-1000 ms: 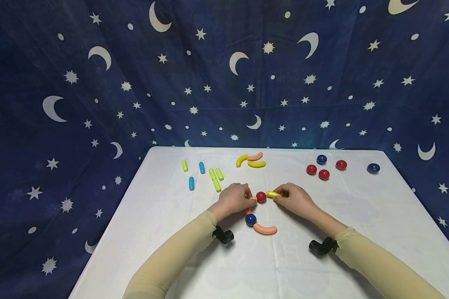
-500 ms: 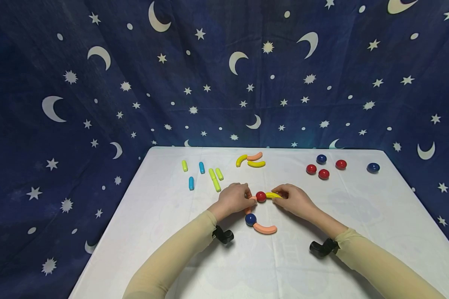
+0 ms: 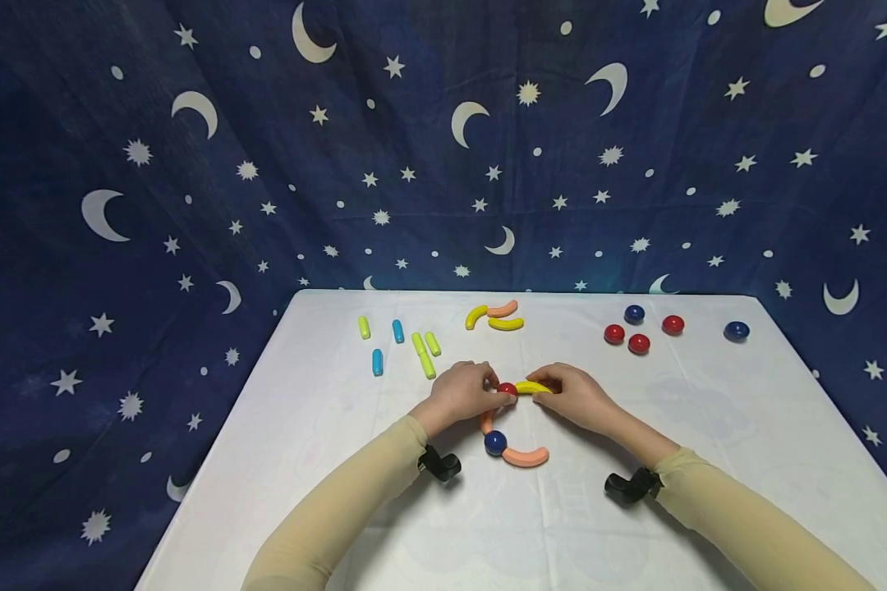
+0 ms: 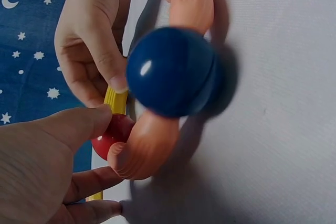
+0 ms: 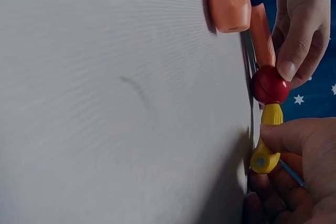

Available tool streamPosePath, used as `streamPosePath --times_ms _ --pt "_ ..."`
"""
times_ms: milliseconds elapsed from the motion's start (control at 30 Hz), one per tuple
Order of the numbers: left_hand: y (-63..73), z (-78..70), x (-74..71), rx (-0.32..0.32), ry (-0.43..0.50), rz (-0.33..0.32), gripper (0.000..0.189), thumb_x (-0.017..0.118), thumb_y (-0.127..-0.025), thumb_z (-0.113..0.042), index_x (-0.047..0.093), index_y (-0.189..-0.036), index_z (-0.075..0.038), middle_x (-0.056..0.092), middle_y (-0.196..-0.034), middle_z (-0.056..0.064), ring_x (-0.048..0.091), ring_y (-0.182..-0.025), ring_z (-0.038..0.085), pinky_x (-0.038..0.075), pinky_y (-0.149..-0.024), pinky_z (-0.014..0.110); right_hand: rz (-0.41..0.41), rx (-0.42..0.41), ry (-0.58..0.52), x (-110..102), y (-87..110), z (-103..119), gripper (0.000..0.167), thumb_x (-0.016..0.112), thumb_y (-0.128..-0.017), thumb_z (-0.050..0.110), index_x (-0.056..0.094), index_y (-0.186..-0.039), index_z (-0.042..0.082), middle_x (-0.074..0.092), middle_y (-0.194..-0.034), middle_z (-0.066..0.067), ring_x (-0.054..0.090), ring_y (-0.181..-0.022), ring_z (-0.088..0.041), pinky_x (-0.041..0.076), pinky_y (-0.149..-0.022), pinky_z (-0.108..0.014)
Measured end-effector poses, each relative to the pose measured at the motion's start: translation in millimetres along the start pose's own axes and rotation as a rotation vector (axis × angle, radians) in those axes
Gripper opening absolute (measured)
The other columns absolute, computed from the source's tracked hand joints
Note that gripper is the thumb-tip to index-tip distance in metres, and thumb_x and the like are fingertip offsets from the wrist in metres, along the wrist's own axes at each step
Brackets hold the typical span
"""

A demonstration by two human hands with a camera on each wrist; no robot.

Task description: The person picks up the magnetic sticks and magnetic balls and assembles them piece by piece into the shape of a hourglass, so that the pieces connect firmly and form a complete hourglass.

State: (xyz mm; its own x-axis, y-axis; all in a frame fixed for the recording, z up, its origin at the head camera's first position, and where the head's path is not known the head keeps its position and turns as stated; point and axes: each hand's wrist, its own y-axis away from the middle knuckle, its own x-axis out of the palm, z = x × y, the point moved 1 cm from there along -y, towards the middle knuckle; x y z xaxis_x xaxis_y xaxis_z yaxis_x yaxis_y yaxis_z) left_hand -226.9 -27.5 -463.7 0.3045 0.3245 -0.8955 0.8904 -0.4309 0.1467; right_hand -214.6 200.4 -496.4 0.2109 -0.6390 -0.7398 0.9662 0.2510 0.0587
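My left hand pinches a red ball between thumb and fingers. My right hand pinches a yellow curved stick, whose left end meets the red ball. From the ball's other side runs a salmon curved stick, partly covered by the left hand in the head view. It leads to a blue ball, and a second salmon curved stick extends right from there. In the left wrist view the blue ball looms in front of the red ball.
On the white table, short green sticks and blue sticks lie at back left. Two yellow curved sticks and a salmon one lie at back middle. Red balls and blue balls rest at back right.
The right hand has brought the yellow stick leftward against the red ball. The left fingers have shifted from the salmon stick onto the red ball. The blue ball has moved slightly nearer.
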Motion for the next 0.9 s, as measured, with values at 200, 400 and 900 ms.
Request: streamPosePath --times_ms 200,400,900 --pt "0.3 -0.5 0.8 0.012 -0.002 -0.014 0.037 0.068 -0.092 -0.056 0.075 -0.100 -0.021 0.061 -0.081 -0.010 0.055 -0.082 0.012 0.042 -0.061 0.027 0.016 -0.040 -0.063 4 -7.2 5 0.036 0.076 -0.093 0.016 0.068 -0.128 0.013 0.070 -0.107 0.001 0.061 -0.096 -0.019 0.051 -0.088 -0.041" --pt "0.3 -1.6 0.9 0.006 -0.016 -0.026 0.034 0.065 -0.094 -0.055 0.075 -0.096 -0.022 0.061 -0.080 -0.010 0.056 -0.082 0.013 0.043 -0.062 0.029 0.070 -0.092 -0.104 7 -12.7 10 0.038 0.072 -0.096 0.013 0.063 -0.132 0.012 0.071 -0.109 0.002 0.064 -0.102 -0.018 0.052 -0.093 -0.044" --pt "-1.7 -2.5 -0.3 -0.006 -0.027 0.001 0.024 0.075 -0.089 -0.047 0.075 -0.091 -0.023 0.060 -0.082 -0.010 0.055 -0.082 0.013 0.043 -0.061 0.029 0.051 -0.140 -0.156 6 -12.0 16 0.038 0.074 -0.095 0.015 0.063 -0.131 0.011 0.069 -0.110 0.003 0.063 -0.099 -0.016 0.052 -0.090 -0.039"
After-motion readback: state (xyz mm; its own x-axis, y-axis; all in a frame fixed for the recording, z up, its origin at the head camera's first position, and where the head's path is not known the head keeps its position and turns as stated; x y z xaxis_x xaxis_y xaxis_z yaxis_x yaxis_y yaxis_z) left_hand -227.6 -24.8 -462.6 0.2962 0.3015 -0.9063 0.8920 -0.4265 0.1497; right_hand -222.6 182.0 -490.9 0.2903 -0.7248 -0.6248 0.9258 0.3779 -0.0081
